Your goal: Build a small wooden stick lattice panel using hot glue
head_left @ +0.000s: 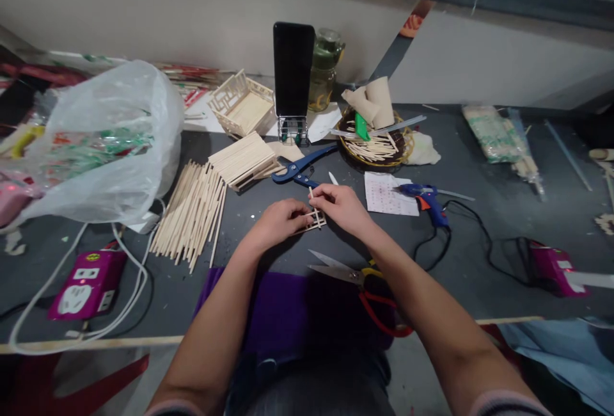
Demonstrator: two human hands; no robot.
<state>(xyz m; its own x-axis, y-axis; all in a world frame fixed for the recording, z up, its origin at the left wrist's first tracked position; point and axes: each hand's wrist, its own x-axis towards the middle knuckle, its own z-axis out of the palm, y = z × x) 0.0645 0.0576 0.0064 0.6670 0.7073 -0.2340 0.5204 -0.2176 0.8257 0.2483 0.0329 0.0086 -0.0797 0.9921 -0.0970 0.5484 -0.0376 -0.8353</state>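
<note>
My left hand [279, 220] presses down on a small frame of thin wooden sticks [313, 221] lying on the grey table, fingers closed on its left end. My right hand [341, 207] pinches a short wooden stick [313, 201] upright against the frame's right part. Both hands meet at the middle of the table, just in front of the blue cutter [298, 168].
A pile of long sticks [192, 211] and a stick panel [244, 159] lie to the left, beside a plastic bag [100, 141]. Scissors [357, 278] lie near my right forearm. A blue glue gun [425, 198], a basket [374, 141], a phone on a stand [293, 77] and power strips [89, 281] surround the spot.
</note>
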